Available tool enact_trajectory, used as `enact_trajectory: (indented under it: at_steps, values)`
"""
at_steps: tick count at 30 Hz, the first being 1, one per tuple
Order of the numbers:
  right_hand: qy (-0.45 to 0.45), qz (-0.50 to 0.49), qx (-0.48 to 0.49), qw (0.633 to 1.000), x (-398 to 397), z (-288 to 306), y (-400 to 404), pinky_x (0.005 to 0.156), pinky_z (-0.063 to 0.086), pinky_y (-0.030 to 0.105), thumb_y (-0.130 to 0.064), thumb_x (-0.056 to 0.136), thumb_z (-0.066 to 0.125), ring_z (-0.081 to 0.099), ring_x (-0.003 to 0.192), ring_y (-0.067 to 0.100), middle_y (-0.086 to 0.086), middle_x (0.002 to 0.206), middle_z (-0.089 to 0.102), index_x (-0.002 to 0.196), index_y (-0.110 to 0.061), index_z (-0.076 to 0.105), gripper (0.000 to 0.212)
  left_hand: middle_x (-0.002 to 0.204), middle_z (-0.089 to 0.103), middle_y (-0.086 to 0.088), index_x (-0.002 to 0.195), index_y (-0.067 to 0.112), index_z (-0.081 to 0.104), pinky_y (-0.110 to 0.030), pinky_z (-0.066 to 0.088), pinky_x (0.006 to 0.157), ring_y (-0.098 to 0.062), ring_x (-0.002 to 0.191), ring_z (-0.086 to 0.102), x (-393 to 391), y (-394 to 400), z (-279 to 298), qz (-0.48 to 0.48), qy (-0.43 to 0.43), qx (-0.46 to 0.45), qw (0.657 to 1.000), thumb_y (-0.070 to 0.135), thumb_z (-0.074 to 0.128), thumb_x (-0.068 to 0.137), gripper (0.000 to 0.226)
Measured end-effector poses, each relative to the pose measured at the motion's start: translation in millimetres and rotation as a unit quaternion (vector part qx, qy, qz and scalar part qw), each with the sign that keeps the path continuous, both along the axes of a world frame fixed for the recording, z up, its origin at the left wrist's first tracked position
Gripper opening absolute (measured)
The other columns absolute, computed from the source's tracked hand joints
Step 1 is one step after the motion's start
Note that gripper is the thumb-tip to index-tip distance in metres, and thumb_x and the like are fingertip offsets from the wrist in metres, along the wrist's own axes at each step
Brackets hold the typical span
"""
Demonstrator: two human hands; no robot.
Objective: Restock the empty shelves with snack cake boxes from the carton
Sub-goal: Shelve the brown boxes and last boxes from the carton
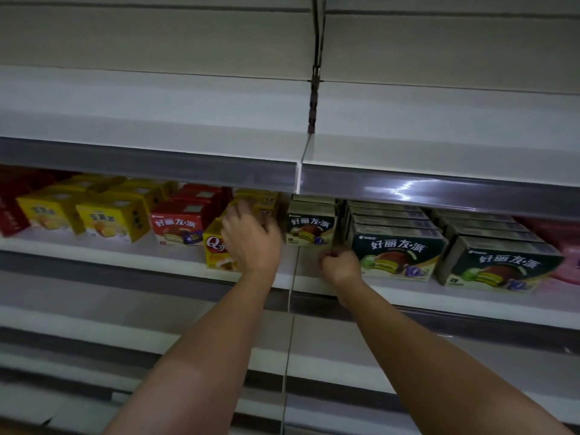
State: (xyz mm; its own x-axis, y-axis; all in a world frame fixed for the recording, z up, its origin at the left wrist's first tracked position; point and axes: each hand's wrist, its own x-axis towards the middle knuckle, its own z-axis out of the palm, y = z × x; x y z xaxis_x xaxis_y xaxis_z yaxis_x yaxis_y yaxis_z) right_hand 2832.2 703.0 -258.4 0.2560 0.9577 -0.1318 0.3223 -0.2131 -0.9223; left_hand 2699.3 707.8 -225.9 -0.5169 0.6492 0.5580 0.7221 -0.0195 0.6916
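Note:
A yellow snack cake box (214,246) stands at the front of the middle shelf (141,255). My left hand (251,237) lies over its front and top, fingers curled onto it. More yellow boxes sit behind it. To its right is a small dark green cake box (309,229). My right hand (340,265) is a closed fist at the shelf's front edge, just left of a larger dark green box (398,251) and holding nothing that I can see. Another green row (502,266) stands further right. No carton is in view.
Red cake boxes (177,224) and yellow boxes (110,221) fill the shelf's left part. Pink packs (568,259) are at the far right. A white upper shelf (157,120) overhangs the boxes, split by a dark upright (314,98). Lower shelves (94,340) run below my arms.

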Motion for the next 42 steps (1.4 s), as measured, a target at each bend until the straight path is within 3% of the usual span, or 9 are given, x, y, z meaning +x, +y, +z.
enact_trajectory:
  at_steps: [2,5,10,14,22,28,34,37,42]
  values:
    - [0.017,0.016,0.001,1.000,-14.8,1.5,2.6,0.077,0.043,0.031,-0.011,0.090,0.050,0.057,0.094,0.029,0.015,0.097,0.060,0.090,-0.014,0.063,0.014,0.132,0.046,-0.018,0.130,0.000,0.044,-0.043,0.030,0.104,-0.033,0.124,0.040,-23.4,1.4,-3.9,0.058,-0.054,-0.024,0.997,0.022,0.055,0.089,0.048]
    - [0.014,0.068,-0.004,0.998,-36.3,3.9,0.7,0.091,0.044,0.031,-0.007,0.090,0.053,0.054,0.104,0.024,0.009,0.108,0.060,0.109,-0.012,0.062,0.022,0.142,0.037,-0.022,0.137,-0.001,0.035,-0.046,0.028,0.107,-0.037,0.131,0.034,-52.4,8.7,-20.5,0.076,-0.175,-0.084,0.978,0.032,0.046,0.096,0.054]
    - [0.021,0.140,-0.010,0.990,-68.3,12.7,-4.1,0.099,0.038,0.030,-0.012,0.089,0.063,0.047,0.123,0.024,0.009,0.133,0.051,0.139,-0.006,0.043,0.054,0.146,0.034,-0.023,0.148,0.007,0.022,-0.047,0.033,0.107,-0.041,0.130,0.037,-61.2,20.9,-45.3,-0.063,-0.328,-0.100,0.937,0.035,0.041,0.100,0.060]
    - [0.071,0.184,-0.007,0.980,-90.2,14.7,-3.2,0.088,0.041,0.024,-0.002,0.091,0.055,0.054,0.109,0.019,0.008,0.129,0.058,0.133,-0.008,0.050,0.042,0.145,0.036,-0.018,0.150,0.014,0.015,-0.050,0.039,0.105,-0.036,0.127,0.044,-67.1,22.3,-47.5,-0.140,-0.363,-0.088,0.917,0.022,0.047,0.098,0.062]
    - [0.056,0.141,-0.032,0.988,-89.2,15.5,1.6,0.088,0.039,0.026,-0.005,0.088,0.060,0.052,0.114,0.025,0.004,0.124,0.057,0.132,-0.007,0.050,0.045,0.141,0.042,-0.013,0.147,0.014,0.026,-0.047,0.039,0.106,-0.033,0.126,0.046,-82.1,7.1,-47.7,-0.131,-0.367,-0.091,0.916,0.034,0.054,0.092,0.065]
    - [0.018,0.142,-0.031,0.989,-71.4,13.5,-6.6,0.107,0.033,0.032,-0.025,0.093,0.059,0.038,0.135,0.028,0.011,0.148,0.040,0.144,-0.004,0.036,0.060,0.146,0.037,-0.018,0.146,0.006,0.027,-0.041,0.033,0.109,-0.033,0.133,0.038,-91.3,-26.2,-44.5,-0.022,-0.336,-0.098,0.937,0.030,0.046,0.099,0.056]
    - [-0.071,0.216,0.015,0.974,-59.7,13.0,-37.3,0.084,0.044,0.036,-0.019,0.094,0.049,0.054,0.100,0.030,0.009,0.098,0.054,0.093,-0.011,0.060,0.014,0.145,0.040,-0.020,0.144,0.003,0.034,-0.038,0.034,0.109,-0.034,0.132,0.040,-94.5,-103.1,-48.6,0.088,-0.281,-0.150,0.944,0.035,0.040,0.101,0.054]
    - [-0.081,0.265,0.034,0.960,-62.5,6.9,-57.6,0.088,0.043,0.035,-0.019,0.093,0.051,0.055,0.111,0.031,0.010,0.115,0.059,0.121,-0.011,0.058,0.031,0.140,0.046,-0.020,0.140,0.001,0.041,-0.036,0.036,0.104,-0.034,0.127,0.045,-92.6,-156.0,-59.1,0.126,-0.260,-0.166,0.943,0.031,0.041,0.101,0.049]
    - [-0.115,0.357,-0.017,0.927,-78.4,-26.0,-103.1,0.099,0.040,0.036,-0.018,0.092,0.054,0.051,0.120,0.032,0.014,0.132,0.055,0.128,-0.004,0.054,0.039,0.120,0.059,-0.027,0.125,-0.006,0.052,-0.039,0.047,0.092,-0.038,0.110,0.057,-97.2,-259.9,-94.4,0.228,-0.280,-0.196,0.912,0.023,0.046,0.099,0.039]
